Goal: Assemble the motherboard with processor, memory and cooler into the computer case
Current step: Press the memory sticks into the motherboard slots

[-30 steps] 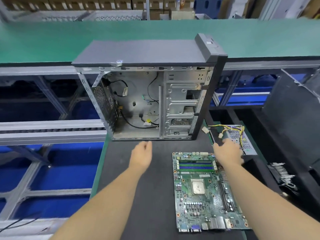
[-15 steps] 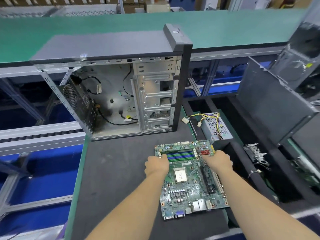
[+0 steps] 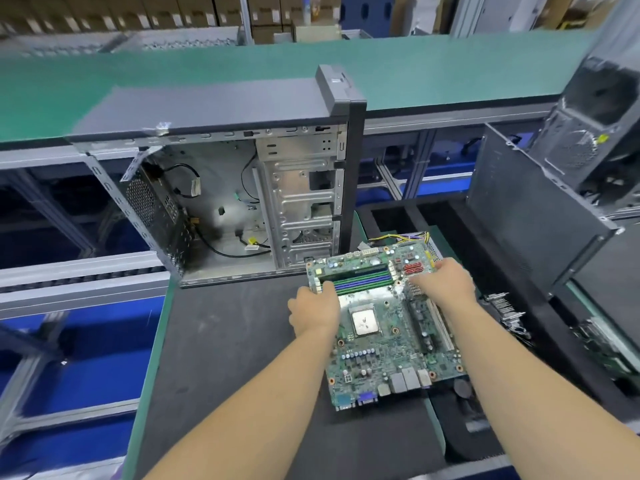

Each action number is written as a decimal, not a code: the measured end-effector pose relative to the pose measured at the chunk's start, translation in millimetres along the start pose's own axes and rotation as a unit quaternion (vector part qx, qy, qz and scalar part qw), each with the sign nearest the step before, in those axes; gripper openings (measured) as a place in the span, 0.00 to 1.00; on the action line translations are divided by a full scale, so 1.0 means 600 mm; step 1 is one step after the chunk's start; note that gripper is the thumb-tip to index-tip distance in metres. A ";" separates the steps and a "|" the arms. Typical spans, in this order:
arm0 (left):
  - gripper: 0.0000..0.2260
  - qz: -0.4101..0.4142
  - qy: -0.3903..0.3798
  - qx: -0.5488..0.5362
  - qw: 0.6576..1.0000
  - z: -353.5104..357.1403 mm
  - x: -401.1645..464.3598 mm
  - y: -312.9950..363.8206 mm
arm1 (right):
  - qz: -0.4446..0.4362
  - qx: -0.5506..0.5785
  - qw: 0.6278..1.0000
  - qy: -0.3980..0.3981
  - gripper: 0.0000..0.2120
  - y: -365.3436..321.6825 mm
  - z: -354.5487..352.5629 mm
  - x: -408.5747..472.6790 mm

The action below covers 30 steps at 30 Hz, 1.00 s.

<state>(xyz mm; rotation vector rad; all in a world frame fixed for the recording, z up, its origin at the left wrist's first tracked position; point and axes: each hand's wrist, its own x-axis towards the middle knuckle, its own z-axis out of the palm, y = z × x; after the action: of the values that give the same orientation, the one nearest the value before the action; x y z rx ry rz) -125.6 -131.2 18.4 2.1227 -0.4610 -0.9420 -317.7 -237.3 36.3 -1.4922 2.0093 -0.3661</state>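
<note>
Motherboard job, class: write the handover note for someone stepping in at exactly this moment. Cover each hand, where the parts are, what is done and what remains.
Left hand: grips the motherboard at its left edge, beside the memory slots.
Right hand: grips the board's right edge, near the red connectors.
The board is over the dark mat, in front of the computer case, not inside it.
The case stands open towards the person; only loose cables show inside.
Done: processor is in its socket; a memory stick appears seated.
Left: no cooler is on the board; fit it, and mount the board in the case.
</note>
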 end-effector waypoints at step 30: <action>0.23 0.074 -0.097 -0.029 0.992 0.248 -0.043 0.055 | 0.028 0.090 0.995 0.033 0.30 0.189 -0.107 0.169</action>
<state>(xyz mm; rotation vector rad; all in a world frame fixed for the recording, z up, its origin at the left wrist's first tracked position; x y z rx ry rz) -254.6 -211.4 -10.1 1.9243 -0.6725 -1.0672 -463.1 -303.3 -6.2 -1.3262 2.0071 -0.5648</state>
